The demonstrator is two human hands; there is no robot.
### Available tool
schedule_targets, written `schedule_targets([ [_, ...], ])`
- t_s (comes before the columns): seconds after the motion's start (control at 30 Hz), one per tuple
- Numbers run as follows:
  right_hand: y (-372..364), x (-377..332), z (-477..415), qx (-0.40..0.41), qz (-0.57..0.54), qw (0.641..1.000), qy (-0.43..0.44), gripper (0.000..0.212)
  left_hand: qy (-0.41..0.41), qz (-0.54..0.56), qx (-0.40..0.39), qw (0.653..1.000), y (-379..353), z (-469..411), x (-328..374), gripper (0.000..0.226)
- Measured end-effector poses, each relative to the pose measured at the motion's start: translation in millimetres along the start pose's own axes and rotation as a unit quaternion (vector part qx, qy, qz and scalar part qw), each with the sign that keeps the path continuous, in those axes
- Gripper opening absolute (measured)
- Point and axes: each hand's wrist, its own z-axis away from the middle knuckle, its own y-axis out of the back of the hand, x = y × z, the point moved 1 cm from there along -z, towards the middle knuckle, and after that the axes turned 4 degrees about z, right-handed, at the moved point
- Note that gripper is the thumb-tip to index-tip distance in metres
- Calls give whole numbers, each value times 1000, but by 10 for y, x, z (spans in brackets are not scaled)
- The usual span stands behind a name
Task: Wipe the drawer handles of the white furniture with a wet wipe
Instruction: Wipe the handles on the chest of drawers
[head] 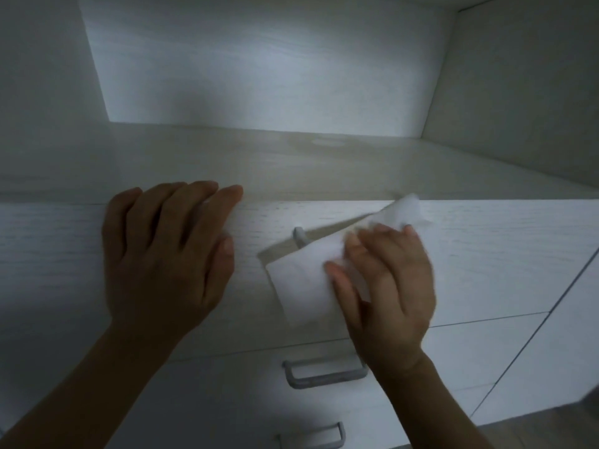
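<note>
A person's view down the front of a white wood-grain chest of drawers [486, 254] in dim light.

The left hand [165, 251], at 9 o'clock from centre, lies flat with straight fingers on the top drawer's upper edge, bracing and holding nothing.

The right hand [389, 286], at 4 o'clock and motion-blurred, has its fingers and thumb curled on a white rectangular wet wipe [301, 280], pressing it over the top drawer's grey metal bar handle [299, 235]. Only the handle's left post shows, at the wipe's 12 o'clock edge.

The step in hand looks like wiping this first handle. Its long axis runs level, 9 to 3 o'clock, and the wipe slants across it from 7 to 1 o'clock.

A second grey bar handle [324, 380] sits uncovered at 6 o'clock, and part of a third shows below it. The next move likely calls for sliding the wipe along the bar to its hidden right end, then dropping to the second handle.
</note>
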Motion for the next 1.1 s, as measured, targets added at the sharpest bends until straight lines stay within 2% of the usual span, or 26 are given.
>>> schedule_targets([
  [0.13, -107, -32, -92, -23, -16, 1000, 3, 27, -2, 5, 2, 1000, -1, 5, -2, 37],
  [0.3, -100, -96, -12, -10, -30, 996, -87, 29, 3, 9, 5, 1000, 5, 3, 3, 37],
  [0.4, -70, 66, -39, 24, -43, 989, -142, 27, 4, 17, 5, 1000, 8, -9, 12, 36],
  [0.6, -56, -106, -110, 24, 1, 987, -158, 32, 1, 11, 6, 1000, 0, 1, -2, 36],
  [0.73, -52, -103, -49, 34, 0, 998, -59, 14, -1, 15, 6, 1000, 8, 1, 8, 36],
  [0.83, -56, -75, -8, 10, 28, 999, 22, 27, 0, 11, 10, 1000, -3, -3, 0, 35],
  [0.93, -142, -103, -109, 12, 25, 999, 35, 30, -2, 4, 9, 1000, -8, 10, -3, 36],
  [1.1, -112, -112, -112, -3, -26, 1000, 3, 26, -11, -11, -4, 1000, -32, 38, 1, 40],
])
